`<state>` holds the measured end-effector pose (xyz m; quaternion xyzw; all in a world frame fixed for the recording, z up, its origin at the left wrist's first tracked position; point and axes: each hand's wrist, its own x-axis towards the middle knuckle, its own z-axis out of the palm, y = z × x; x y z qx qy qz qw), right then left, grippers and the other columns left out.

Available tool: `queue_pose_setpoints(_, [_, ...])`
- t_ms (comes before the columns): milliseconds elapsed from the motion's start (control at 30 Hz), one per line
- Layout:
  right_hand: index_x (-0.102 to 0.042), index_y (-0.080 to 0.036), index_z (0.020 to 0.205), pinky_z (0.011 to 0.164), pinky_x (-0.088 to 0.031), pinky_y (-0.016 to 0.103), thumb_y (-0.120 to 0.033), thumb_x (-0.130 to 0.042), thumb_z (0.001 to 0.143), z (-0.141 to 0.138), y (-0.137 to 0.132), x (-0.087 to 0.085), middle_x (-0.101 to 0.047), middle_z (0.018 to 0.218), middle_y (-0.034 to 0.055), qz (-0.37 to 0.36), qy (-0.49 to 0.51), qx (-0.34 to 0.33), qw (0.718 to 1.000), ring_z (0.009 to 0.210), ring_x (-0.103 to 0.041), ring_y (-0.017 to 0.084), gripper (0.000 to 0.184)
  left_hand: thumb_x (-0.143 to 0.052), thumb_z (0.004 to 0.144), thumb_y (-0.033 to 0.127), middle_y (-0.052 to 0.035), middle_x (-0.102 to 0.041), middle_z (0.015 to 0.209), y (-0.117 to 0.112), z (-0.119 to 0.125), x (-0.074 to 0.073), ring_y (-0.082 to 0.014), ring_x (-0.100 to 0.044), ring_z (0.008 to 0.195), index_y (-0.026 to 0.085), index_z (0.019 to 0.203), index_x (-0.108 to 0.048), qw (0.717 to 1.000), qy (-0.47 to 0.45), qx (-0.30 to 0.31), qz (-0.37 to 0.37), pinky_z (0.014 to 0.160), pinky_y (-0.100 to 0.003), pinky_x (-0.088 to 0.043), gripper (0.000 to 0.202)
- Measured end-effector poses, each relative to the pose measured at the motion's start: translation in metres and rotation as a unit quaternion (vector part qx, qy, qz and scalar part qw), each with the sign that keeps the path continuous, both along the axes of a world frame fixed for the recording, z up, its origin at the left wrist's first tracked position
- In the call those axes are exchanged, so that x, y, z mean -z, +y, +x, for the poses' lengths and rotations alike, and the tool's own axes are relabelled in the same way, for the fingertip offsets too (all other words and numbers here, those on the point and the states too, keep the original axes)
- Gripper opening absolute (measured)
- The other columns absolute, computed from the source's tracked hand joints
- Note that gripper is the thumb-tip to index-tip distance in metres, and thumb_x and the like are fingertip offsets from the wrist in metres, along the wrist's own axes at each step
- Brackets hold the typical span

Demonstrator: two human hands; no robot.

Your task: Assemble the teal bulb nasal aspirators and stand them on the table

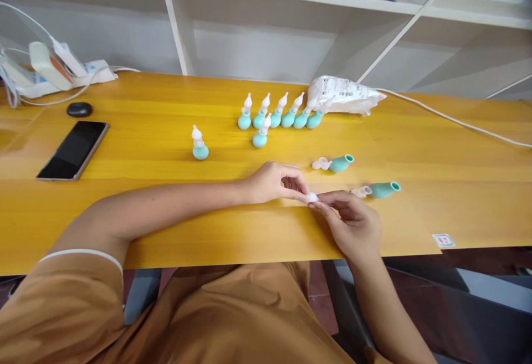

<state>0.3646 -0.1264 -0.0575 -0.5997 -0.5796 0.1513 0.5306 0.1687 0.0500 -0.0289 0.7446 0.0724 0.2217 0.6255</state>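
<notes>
My left hand (277, 182) and my right hand (353, 217) meet over the table, both pinching a small white plastic piece (313, 198), partly hidden by the fingers. Just beyond my right hand lies a teal rubber bulb (383, 189) with a clear nozzle part (361, 191) beside it. Farther back is another teal bulb (341, 163) on its side, next to a translucent piece (321, 163). Several bulb nasal aspirators with white tips stand in a row, one of them here (245, 113). One more aspirator (261, 132) stands before the row, and another (200, 145) to the left.
A white plastic package (344, 95) lies behind the row's right end. At the left are a phone (73, 150), a black mouse (79, 109) and a power strip (93, 73) with chargers. A white cable (449, 114) runs along the right rear.
</notes>
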Motion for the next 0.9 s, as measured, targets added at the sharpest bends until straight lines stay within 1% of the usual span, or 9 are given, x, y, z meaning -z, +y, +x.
queue_pose_setpoints(133, [-0.083,-0.029,0.112,0.088,-0.073,0.041,-0.031,-0.081,0.103,0.0012,-0.0011,0.0028,-0.086,0.108,0.0039,-0.011,-0.001,-0.004,1.000,0.090,-0.084,0.023,0.009,-0.096,0.085,0.042,-0.0055,-0.080,0.097,0.0001,0.0000,0.0016,-0.0166,-0.072,0.088,0.016,0.092,-0.085,1.000,0.015,-0.001,-0.006,0.083,-0.030,-0.055,0.030])
queue_pose_setpoints(333, [-0.080,-0.030,0.130,0.091,-0.074,0.041,-0.032,-0.074,0.108,0.0017,0.0000,0.0034,-0.088,0.110,0.0038,-0.033,0.008,-0.013,0.999,0.092,-0.087,0.023,0.023,-0.094,0.086,0.045,-0.0087,-0.085,0.101,-0.0020,0.0005,0.0017,-0.0171,-0.076,0.089,0.014,0.103,-0.086,0.999,0.021,0.019,-0.039,0.083,-0.030,-0.057,0.036])
queue_pose_setpoints(433, [-0.079,-0.030,0.134,0.092,-0.074,0.043,-0.033,-0.072,0.109,0.0018,0.0004,0.0028,-0.088,0.109,0.0040,-0.036,0.016,-0.018,0.999,0.093,-0.087,0.025,0.026,-0.093,0.086,0.041,-0.0089,-0.085,0.099,-0.0045,0.0017,0.0006,-0.0164,-0.076,0.087,0.013,0.104,-0.086,0.999,0.019,0.009,-0.050,0.082,-0.030,-0.057,0.034])
queue_pose_setpoints(533, [-0.079,-0.032,0.135,0.093,-0.073,0.043,-0.031,-0.071,0.110,0.0019,-0.0002,0.0025,-0.088,0.107,0.0032,-0.033,0.023,-0.020,0.999,0.093,-0.087,0.024,0.026,-0.092,0.086,0.033,-0.0076,-0.084,0.095,-0.0056,0.0036,0.0024,-0.0138,-0.073,0.082,0.013,0.100,-0.084,0.999,0.004,-0.007,-0.045,0.080,-0.027,-0.057,0.026])
queue_pose_setpoints(667, [-0.080,-0.033,0.131,0.094,-0.072,0.043,-0.031,-0.068,0.111,0.0021,-0.0012,0.0017,-0.088,0.106,0.0026,-0.030,0.019,-0.012,0.999,0.093,-0.086,0.024,0.023,-0.088,0.086,0.027,-0.0068,-0.084,0.095,-0.0046,0.0047,0.0053,-0.0124,-0.071,0.080,0.013,0.099,-0.082,1.000,-0.013,-0.012,-0.025,0.079,-0.026,-0.056,0.020])
queue_pose_setpoints(767, [-0.082,-0.034,0.128,0.093,-0.072,0.044,-0.032,-0.069,0.111,0.0024,-0.0013,0.0004,-0.088,0.106,0.0028,-0.032,-0.002,-0.002,0.999,0.092,-0.086,0.025,0.022,-0.087,0.087,0.026,-0.0061,-0.083,0.095,-0.0048,0.0029,0.0033,-0.0131,-0.071,0.081,0.014,0.100,-0.083,1.000,-0.011,-0.006,0.005,0.078,-0.026,-0.056,0.019])
queue_pose_setpoints(900, [-0.082,-0.034,0.128,0.091,-0.072,0.045,-0.033,-0.071,0.109,0.0029,-0.0013,-0.0004,-0.088,0.104,0.0027,-0.030,-0.010,-0.002,0.999,0.092,-0.086,0.026,0.022,-0.083,0.091,0.023,-0.0052,-0.083,0.095,-0.0084,-0.0016,0.0008,-0.0138,-0.071,0.081,0.018,0.101,-0.085,0.993,-0.048,-0.031,0.101,0.081,-0.027,-0.057,0.012])
